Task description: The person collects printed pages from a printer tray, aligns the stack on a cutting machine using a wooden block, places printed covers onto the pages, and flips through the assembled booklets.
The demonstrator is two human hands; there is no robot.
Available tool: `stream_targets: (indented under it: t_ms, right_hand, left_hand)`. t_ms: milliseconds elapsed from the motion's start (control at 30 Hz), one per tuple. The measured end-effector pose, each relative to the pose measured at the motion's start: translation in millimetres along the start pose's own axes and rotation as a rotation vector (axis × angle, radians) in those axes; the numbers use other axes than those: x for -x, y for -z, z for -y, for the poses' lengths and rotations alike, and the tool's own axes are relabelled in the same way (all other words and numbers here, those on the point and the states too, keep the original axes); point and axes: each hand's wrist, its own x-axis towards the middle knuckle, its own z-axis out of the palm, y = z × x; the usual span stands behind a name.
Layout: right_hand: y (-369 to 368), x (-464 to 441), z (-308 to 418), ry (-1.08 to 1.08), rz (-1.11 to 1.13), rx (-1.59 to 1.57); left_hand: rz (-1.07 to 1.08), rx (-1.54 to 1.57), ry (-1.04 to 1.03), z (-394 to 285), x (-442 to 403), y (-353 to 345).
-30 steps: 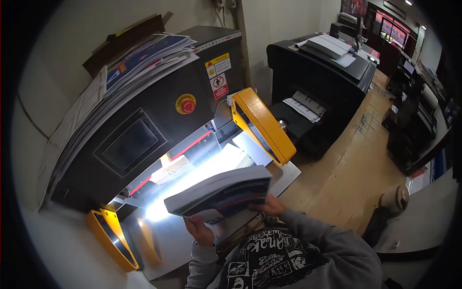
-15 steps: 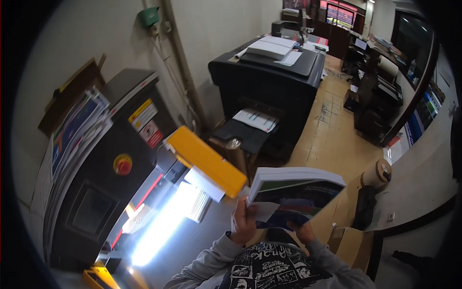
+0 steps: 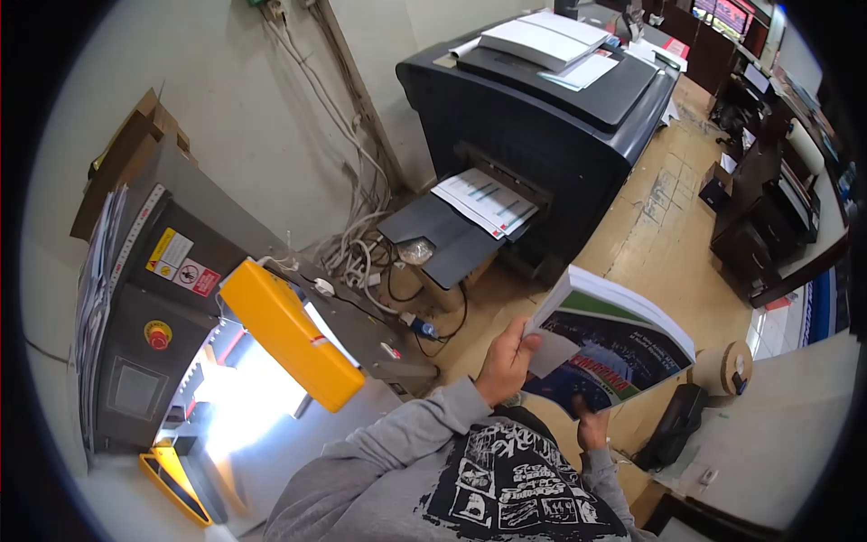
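A thick paperback book [image 3: 614,348] with a dark blue and green cover is held up in front of my body, tilted, its white page edges facing up. My left hand [image 3: 508,361] grips its left edge, the thumb over a small pale piece of paper [image 3: 553,354] lying against the cover. My right hand [image 3: 592,425] holds the book's lower edge, thumb on the cover and the other fingers mostly hidden behind it.
On the left stands a grey machine [image 3: 135,307] with a yellow guard [image 3: 291,334], a red emergency button [image 3: 157,336] and a bright lit bed. A black printer [image 3: 542,117] bears paper stacks; printed sheets [image 3: 488,200] lie on its tray. Cables [image 3: 361,226] hang by the wall. A roll [image 3: 722,369] stands right.
My view and body have turned right, away from the lit machine. The book has moved right with both hands, and my left hand now pinches the pale paper against its cover.
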Motion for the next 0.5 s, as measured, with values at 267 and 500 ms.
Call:
stream_targets:
  t_ms: [267, 500]
  right_hand:
    - [86.0, -77.8, 0.5, 0.009, -0.118, 0.03]
    - [129.4, -145.1, 36.4, -0.042, -0.299, -0.101]
  left_hand:
    - [0.029, 0.219, 0.089, 39.8, -80.9, -97.0]
    - [0.185, 0.113, 0.128, 90.0, -189.6, -195.8]
